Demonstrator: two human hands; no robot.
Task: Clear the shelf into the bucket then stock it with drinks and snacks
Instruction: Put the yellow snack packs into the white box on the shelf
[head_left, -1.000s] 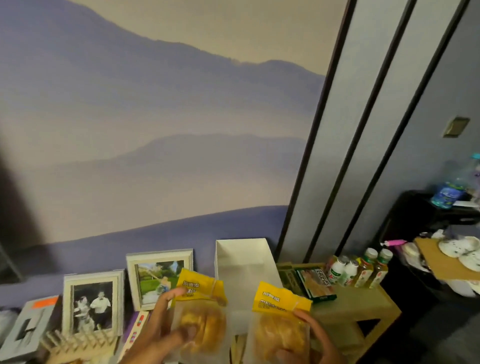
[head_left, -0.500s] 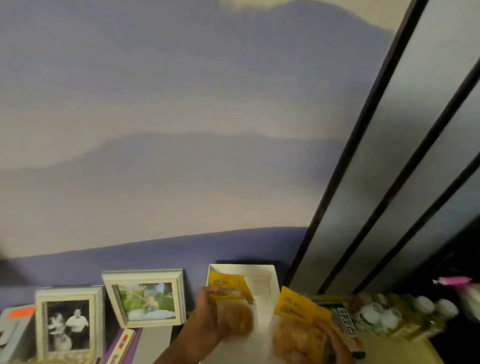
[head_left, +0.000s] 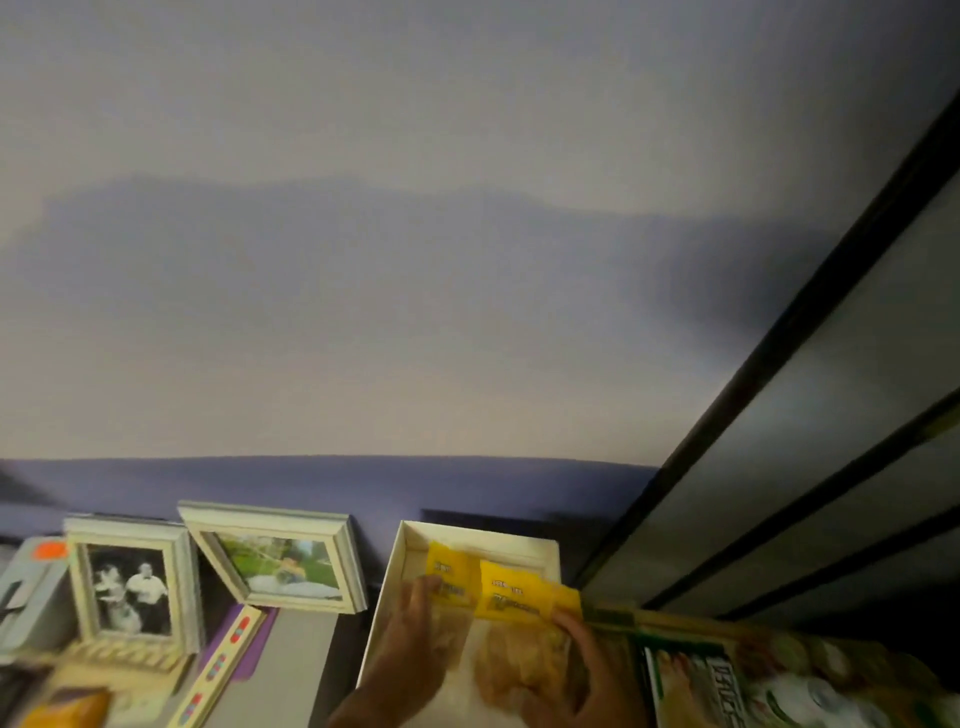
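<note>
Two clear snack packs with yellow headers sit side by side inside a white open box (head_left: 410, 540) at the bottom centre. My left hand (head_left: 410, 639) holds the left snack pack (head_left: 447, 577). My right hand (head_left: 587, 670) grips the right snack pack (head_left: 514, 603). Pastry shows through the clear lower part of each pack. The fingers are blurred and partly cut off by the frame's bottom edge.
Two framed photos, one black-and-white (head_left: 130, 587) and one in colour (head_left: 280, 566), lean on the purple wall at the left. A green snack box (head_left: 691, 680) and blurred drink bottles (head_left: 826, 691) lie at the right. Dark vertical wall strips (head_left: 779, 364) rise on the right.
The camera has tilted and moved closer. Both hands have carried the two snack packs forward and down into the white box.
</note>
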